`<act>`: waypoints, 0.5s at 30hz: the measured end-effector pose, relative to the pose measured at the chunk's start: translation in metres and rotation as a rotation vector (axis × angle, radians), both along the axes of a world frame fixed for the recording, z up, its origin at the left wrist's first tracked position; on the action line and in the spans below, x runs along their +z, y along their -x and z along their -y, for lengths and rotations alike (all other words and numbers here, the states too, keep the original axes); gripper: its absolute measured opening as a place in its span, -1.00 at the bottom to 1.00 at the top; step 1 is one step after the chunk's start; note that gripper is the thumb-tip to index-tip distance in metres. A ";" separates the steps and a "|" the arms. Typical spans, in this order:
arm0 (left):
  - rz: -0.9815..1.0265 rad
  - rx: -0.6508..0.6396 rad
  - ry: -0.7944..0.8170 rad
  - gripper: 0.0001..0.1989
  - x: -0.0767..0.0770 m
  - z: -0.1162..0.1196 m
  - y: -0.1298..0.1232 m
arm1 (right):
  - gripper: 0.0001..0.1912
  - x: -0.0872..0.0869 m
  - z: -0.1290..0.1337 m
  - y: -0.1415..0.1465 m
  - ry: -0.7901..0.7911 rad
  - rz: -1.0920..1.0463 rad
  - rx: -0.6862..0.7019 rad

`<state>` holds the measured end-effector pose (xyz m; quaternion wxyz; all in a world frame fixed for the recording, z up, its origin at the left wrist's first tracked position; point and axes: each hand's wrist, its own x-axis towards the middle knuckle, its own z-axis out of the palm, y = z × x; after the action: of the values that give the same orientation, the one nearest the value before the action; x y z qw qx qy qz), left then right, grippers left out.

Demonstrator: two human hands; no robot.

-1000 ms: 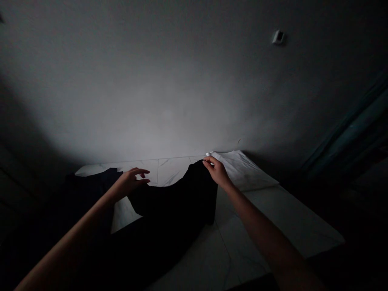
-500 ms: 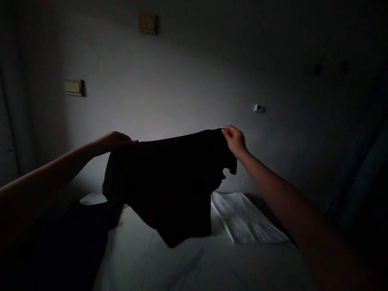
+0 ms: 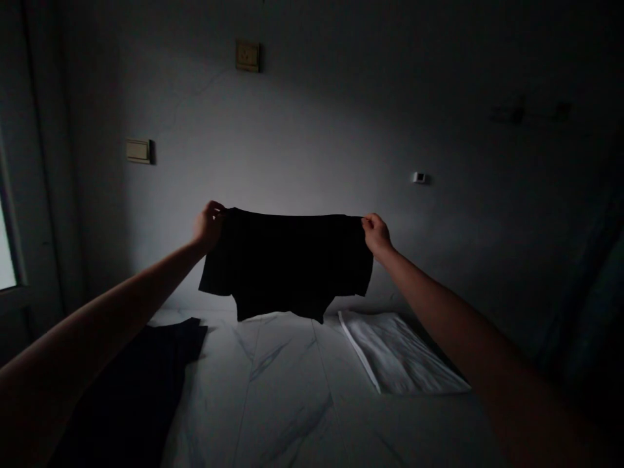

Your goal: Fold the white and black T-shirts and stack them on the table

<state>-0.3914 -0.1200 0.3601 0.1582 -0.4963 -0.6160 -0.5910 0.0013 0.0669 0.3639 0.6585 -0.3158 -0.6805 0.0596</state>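
A black T-shirt (image 3: pixel 287 260) hangs spread in the air, its top edge pulled nearly straight between my hands. My left hand (image 3: pixel 208 226) pinches its upper left corner. My right hand (image 3: pixel 377 235) grips the upper right corner. The shirt's lower edge hangs just above a white marble-patterned surface (image 3: pixel 277 383), and its dark fabric shows little detail. Another dark garment (image 3: pixel 131 383) lies flat on that surface, below my left forearm.
A folded white cloth (image 3: pixel 400 351) lies on the surface to the right. Behind stands a grey wall with a beige wall plate (image 3: pixel 247 56), a switch plate (image 3: pixel 139 151) and a small white fitting (image 3: pixel 419 177). A bright window edge (image 3: pixel 6 247) shows far left.
My hands have lifted the black T-shirt off the surface and drawn it wider. My left hand, open a second ago, now pinches the cloth. The view has swung from low on the wall.
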 end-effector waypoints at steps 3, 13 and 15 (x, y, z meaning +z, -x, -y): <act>0.026 0.202 -0.049 -0.74 -0.008 0.003 -0.018 | -0.81 -0.016 0.006 0.005 -0.049 0.050 -0.021; -0.088 -0.152 0.197 -0.78 -0.026 0.020 0.008 | -0.74 -0.037 0.014 -0.016 0.003 0.172 0.173; 0.010 -0.218 0.221 -0.73 -0.029 0.026 0.011 | -0.70 -0.038 0.017 -0.021 0.023 0.161 0.210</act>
<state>-0.4019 -0.1455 0.3312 0.0345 -0.5717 -0.6206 -0.5356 0.0227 0.0499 0.3261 0.5883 -0.2541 -0.7596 0.1106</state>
